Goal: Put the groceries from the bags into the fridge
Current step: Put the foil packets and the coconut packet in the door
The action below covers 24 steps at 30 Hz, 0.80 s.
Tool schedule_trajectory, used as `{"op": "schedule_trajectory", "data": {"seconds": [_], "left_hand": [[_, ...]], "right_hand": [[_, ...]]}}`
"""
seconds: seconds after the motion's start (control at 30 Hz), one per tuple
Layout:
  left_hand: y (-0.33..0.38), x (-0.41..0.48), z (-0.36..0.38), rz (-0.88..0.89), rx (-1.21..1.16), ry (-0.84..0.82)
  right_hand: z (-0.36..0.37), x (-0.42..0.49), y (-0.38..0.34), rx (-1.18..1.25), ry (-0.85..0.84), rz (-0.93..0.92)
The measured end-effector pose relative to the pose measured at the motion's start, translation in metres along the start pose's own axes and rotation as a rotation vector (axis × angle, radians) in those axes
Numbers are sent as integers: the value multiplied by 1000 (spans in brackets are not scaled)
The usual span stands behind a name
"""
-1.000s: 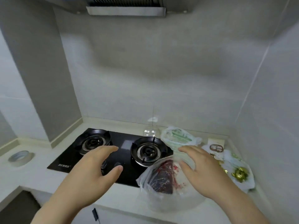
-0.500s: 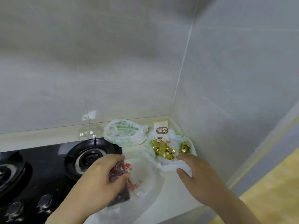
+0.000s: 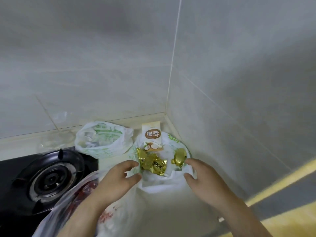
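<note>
A white plastic bag (image 3: 159,183) lies open in the counter's corner. In it are gold-wrapped items (image 3: 153,164), another gold one (image 3: 179,157), and a cream packet with a brown label (image 3: 152,137). My left hand (image 3: 119,178) reaches to the bag's left edge, fingers loosely bent, holding nothing. My right hand (image 3: 201,178) is at the bag's right edge, fingers spread and touching the plastic. A clear bag with dark red contents (image 3: 85,190) lies under my left forearm. A green-printed white bag (image 3: 104,139) sits behind.
A black gas hob (image 3: 42,178) with a burner fills the left. Tiled walls (image 3: 222,82) close the corner behind and to the right. The counter's front edge (image 3: 171,224) runs below my hands, with yellow floor beyond at the right.
My left hand has left the red-content bag and moved right to the corner bag. My right hand stays at that bag's right edge. The view has come closer.
</note>
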<state>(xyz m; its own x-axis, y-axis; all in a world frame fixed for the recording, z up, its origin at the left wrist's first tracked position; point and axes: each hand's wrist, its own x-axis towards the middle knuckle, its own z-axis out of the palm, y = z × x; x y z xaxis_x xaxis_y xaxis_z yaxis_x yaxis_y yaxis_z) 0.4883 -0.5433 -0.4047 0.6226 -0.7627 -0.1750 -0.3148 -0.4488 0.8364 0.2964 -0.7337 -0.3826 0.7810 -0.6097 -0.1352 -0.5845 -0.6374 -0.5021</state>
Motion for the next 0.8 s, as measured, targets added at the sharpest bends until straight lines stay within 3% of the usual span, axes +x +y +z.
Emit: {"op": "schedule_trajectory", "data": {"seconds": [0.3,0.43,0.57,0.8], "left_hand": [[-24,82,51,-177,-226,-18],[-34,126,71,-95,74,-41],[-51,162,84,69,400,-103],[-64,183,97,68,690,-117]], "right_hand": [[46,90,42,196,-42,169],[67,127,52,262,-10,271],[83,159,60,144,40,363],[103,182,67,-93,114,386]]}}
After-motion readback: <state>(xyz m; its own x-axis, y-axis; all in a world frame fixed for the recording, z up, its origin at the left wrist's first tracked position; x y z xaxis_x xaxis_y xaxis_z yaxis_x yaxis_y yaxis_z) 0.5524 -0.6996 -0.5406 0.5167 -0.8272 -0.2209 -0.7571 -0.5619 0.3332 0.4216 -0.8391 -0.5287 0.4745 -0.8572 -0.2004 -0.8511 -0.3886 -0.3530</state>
